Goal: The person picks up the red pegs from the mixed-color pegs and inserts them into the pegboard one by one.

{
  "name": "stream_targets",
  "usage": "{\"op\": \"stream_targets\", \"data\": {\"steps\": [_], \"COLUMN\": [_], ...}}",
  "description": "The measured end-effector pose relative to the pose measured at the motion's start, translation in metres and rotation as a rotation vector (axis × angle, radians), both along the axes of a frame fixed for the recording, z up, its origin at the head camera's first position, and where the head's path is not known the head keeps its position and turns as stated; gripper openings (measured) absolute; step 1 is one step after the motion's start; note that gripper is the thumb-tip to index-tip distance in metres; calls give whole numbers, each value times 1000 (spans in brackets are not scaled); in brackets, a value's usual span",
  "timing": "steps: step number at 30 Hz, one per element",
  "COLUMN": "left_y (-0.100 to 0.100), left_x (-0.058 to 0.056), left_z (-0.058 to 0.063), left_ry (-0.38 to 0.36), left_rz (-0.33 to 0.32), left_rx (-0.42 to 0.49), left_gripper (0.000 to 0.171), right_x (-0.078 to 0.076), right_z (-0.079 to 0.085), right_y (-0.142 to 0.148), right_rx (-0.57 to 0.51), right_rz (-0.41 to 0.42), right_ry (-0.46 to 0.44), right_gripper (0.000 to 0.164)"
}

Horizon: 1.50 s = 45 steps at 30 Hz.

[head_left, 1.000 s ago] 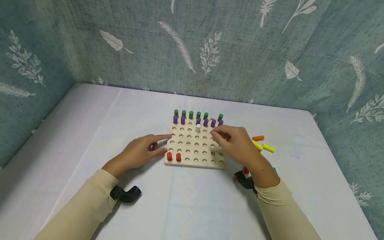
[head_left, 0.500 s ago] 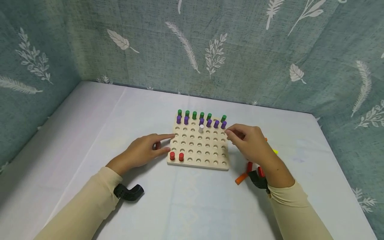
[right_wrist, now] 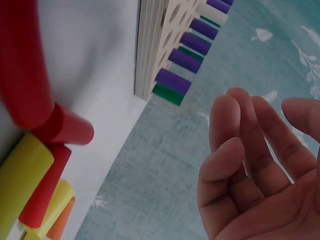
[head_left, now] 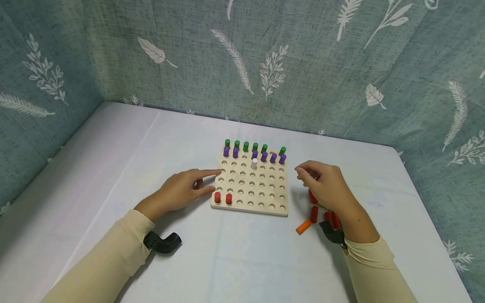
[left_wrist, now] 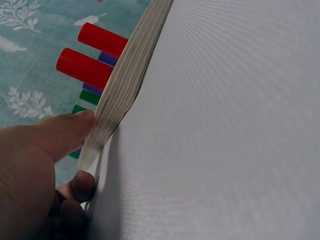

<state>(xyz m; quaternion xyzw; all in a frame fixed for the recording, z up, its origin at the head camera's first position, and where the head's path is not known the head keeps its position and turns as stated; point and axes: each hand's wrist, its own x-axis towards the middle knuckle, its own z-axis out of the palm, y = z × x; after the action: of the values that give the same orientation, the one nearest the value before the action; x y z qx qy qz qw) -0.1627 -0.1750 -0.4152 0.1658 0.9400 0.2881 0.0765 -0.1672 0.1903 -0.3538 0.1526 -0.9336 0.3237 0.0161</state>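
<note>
My right grip (head_left: 320, 183) has moved to the right, and now it is past the edge of the board (head_left: 257, 179). From my head, I see the board lying flat on the white counter (head_left: 182, 147), between my two grips. My right fingers bend loosely and hold nothing. My left grip (head_left: 176, 191) has its pointing finger and thumb stretched out to the board's left side. Six green pegs (head_left: 246, 146) stand in the back row, with six purple pegs (head_left: 264, 156) in front. One white peg (head_left: 254, 163) stands near the purple ones. Two red pegs (head_left: 217, 197) stand in the near left corner. An orange peg (head_left: 303, 227) lies by some loose red pegs (head_left: 314, 214), below my right grip.

From my left wrist, my thumb (left_wrist: 65, 132) touches the board's edge, close to the two red pegs.

From my right wrist, my fingers are well apart from the board. Yellow pegs (right_wrist: 22, 170) lie with the loose red pegs.
</note>
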Motion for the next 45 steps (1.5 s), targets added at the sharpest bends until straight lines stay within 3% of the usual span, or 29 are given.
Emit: {"op": "stream_targets", "data": {"steps": [14,23,37,45], "left_y": [-6,-3,0,2], "left_x": [0,-1,-1,-3], "left_z": [-4,-7,-5,-4], "left_ry": [-11,-26,-25,-10], "left_rz": [15,11,7,6], "left_rx": [1,0,-3,-9], "left_gripper": [52,53,53,54], "right_x": [-9,-15,-17,-20], "right_z": [-7,-15,-20,-22], "right_y": [18,31,41,46], "right_rx": [35,120,180,222], "right_rz": [-58,-107,-113,-90], "right_ry": [-134,-235,-326,-323], "right_gripper": [32,28,28,29]}}
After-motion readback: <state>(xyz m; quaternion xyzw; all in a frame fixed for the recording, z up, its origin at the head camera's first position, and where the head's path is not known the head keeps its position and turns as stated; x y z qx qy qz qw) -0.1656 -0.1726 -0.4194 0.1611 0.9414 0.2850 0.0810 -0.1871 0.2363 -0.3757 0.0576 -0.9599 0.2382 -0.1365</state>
